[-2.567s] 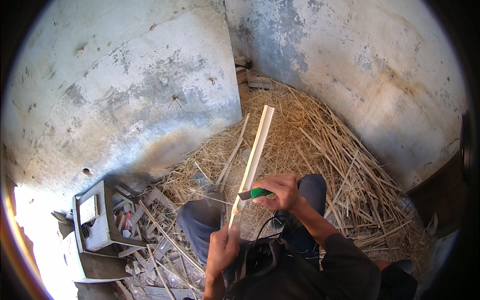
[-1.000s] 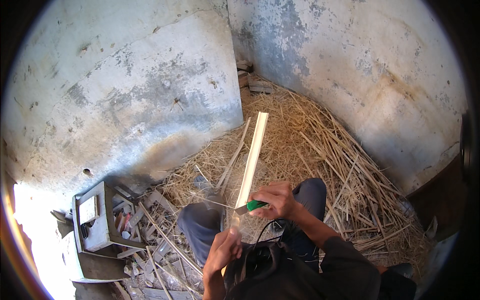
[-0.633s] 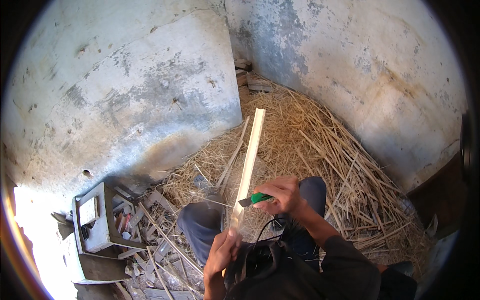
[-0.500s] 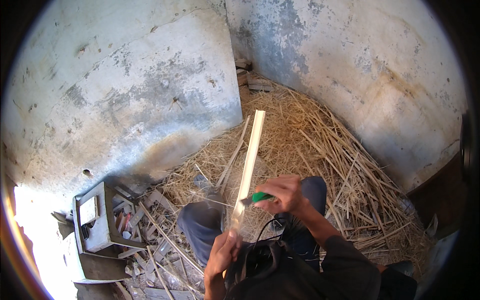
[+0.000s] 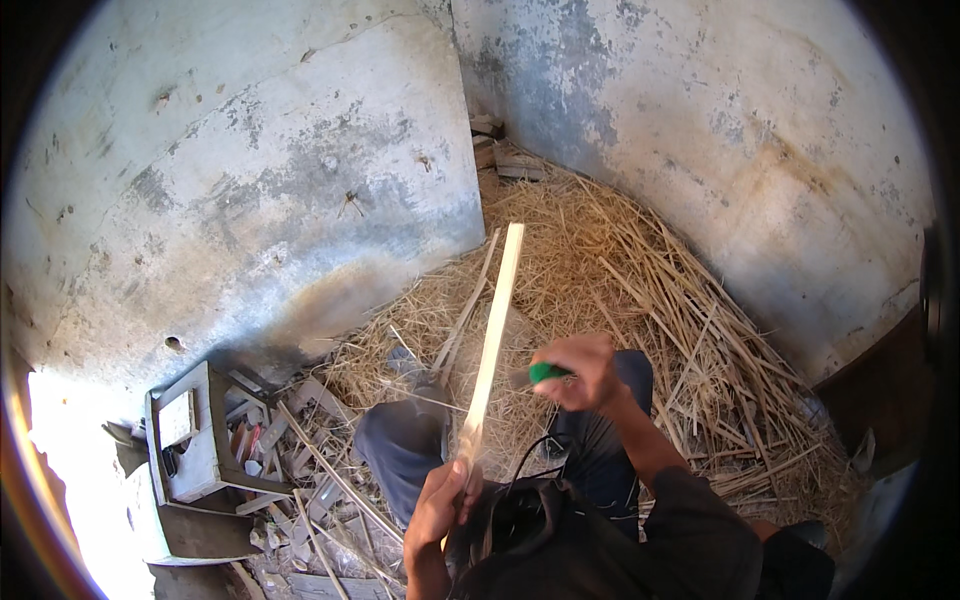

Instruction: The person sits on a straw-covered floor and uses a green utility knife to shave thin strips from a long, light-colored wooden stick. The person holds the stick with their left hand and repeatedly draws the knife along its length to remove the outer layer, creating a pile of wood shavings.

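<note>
My left hand (image 5: 440, 505) grips the near end of a long pale wooden strip (image 5: 492, 335), which points away from me over the straw. My right hand (image 5: 585, 372) is closed on a green-handled knife (image 5: 535, 374), its blade reaching toward the strip's right edge about midway along. Both hands are above my knees in dark trousers (image 5: 400, 445).
A thick pile of straw and split cane (image 5: 650, 290) covers the floor up to the stained walls (image 5: 300, 180). A small grey wooden stool (image 5: 190, 440) lies at the lower left among wood offcuts and shavings (image 5: 300, 470). A few bricks (image 5: 500, 150) sit in the corner.
My right hand with the knife has slid back and forth along the strip and now sits slightly farther up it. The strip's tilt has shifted a little; my left hand keeps its hold.
</note>
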Tool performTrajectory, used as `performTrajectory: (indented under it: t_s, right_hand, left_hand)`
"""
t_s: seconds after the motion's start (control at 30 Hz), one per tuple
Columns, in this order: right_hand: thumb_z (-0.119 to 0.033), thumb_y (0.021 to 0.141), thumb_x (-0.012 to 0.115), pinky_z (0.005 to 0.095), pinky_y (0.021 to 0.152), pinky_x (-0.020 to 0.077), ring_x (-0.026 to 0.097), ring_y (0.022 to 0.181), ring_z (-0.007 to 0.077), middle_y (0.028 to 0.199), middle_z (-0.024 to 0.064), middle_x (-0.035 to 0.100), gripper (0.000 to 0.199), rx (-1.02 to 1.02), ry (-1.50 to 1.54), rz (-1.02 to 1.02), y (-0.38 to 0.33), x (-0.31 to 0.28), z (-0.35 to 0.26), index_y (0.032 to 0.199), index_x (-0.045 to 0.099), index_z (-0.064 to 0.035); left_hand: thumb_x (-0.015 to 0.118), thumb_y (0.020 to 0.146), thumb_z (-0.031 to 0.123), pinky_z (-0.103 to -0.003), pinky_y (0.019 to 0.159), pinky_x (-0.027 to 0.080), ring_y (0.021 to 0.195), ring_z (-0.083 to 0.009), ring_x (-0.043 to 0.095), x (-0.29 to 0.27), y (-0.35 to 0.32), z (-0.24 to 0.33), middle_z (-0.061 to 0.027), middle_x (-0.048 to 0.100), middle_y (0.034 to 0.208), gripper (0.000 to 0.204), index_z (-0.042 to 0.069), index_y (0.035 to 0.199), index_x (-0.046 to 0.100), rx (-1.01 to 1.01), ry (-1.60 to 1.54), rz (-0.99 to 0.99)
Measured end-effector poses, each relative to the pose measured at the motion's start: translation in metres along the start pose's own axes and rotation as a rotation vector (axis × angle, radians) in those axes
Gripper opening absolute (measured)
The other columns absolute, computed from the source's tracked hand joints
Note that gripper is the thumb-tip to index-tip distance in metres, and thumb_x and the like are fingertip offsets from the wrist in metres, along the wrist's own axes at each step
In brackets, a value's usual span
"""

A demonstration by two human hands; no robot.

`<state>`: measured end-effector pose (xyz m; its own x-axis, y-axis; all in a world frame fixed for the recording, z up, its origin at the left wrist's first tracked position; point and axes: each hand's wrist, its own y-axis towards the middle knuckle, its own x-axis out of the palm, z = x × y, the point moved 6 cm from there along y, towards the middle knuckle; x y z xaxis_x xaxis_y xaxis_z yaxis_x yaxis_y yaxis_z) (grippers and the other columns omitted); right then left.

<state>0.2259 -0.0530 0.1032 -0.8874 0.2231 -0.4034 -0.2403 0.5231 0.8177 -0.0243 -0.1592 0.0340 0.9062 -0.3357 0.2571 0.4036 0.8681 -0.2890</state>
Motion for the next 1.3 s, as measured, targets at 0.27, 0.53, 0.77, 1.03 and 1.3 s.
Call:
performTrajectory:
  t_s: [0.27, 0.53, 0.77, 1.03, 1.3]
  right_hand:
    - [-0.039, 0.083, 0.089, 0.0343, 0.054, 0.0527, 0.069, 0.059, 0.0199, 0.077, 0.0001, 0.072, 0.030, -0.048, -0.019, -0.162, -0.007, 0.027, -0.035, 0.094, 0.076, -0.0133]
    - [-0.052, 0.090, 0.083, 0.0326, 0.052, 0.0519, 0.066, 0.054, 0.0186, 0.071, 0.0013, 0.071, 0.043, -0.064, -0.093, -0.132, 0.001, 0.016, -0.037, 0.091, 0.079, -0.0100]
    - [-0.043, 0.080, 0.091, 0.0324, 0.051, 0.0476, 0.062, 0.055, 0.0174, 0.072, -0.0019, 0.066, 0.035, -0.091, -0.162, -0.149, 0.003, 0.013, -0.041, 0.093, 0.077, -0.0139]
    - [-0.044, 0.088, 0.086, 0.0294, 0.052, 0.0465, 0.062, 0.055, 0.0162, 0.072, 0.0008, 0.066, 0.033, -0.011, -0.214, -0.081, -0.005, 0.008, -0.026, 0.094, 0.077, -0.0126]
    - [-0.043, 0.102, 0.072, 0.0327, 0.051, 0.0537, 0.070, 0.062, 0.0128, 0.078, 0.0066, 0.075, 0.040, 0.235, -0.131, 0.166, 0.014, -0.047, 0.031, 0.096, 0.078, -0.0042]
  left_hand:
    - [0.040, 0.118, 0.046, -0.026, 0.049, 0.030, 0.055, -0.0067, 0.038, 0.012, 0.011, 0.015, 0.0023, 0.046, 0.071, 0.052, 0.007, 0.087, 0.053, 0.084, 0.040, 0.050]
    - [0.039, 0.113, 0.063, -0.025, 0.047, 0.031, 0.055, -0.0077, 0.040, 0.016, 0.008, 0.016, 0.0013, 0.045, 0.071, 0.062, 0.010, 0.083, 0.050, 0.072, 0.136, 0.076]
    - [0.036, 0.113, 0.065, -0.025, 0.045, 0.031, 0.051, -0.0078, 0.039, 0.016, 0.007, 0.011, 0.0005, 0.045, 0.068, 0.063, 0.010, 0.082, 0.046, 0.076, 0.109, 0.009]
    - [0.039, 0.114, 0.060, -0.025, 0.047, 0.031, 0.053, -0.0075, 0.039, 0.010, 0.002, -0.001, 0.0006, 0.045, 0.069, 0.062, 0.009, 0.080, 0.049, 0.052, 0.084, -0.011]
    - [0.042, 0.116, 0.056, -0.024, 0.047, 0.033, 0.054, -0.0065, 0.040, -0.011, -0.012, -0.017, 0.0017, 0.046, 0.072, 0.058, 0.009, 0.083, 0.051, -0.051, 0.045, 0.044]
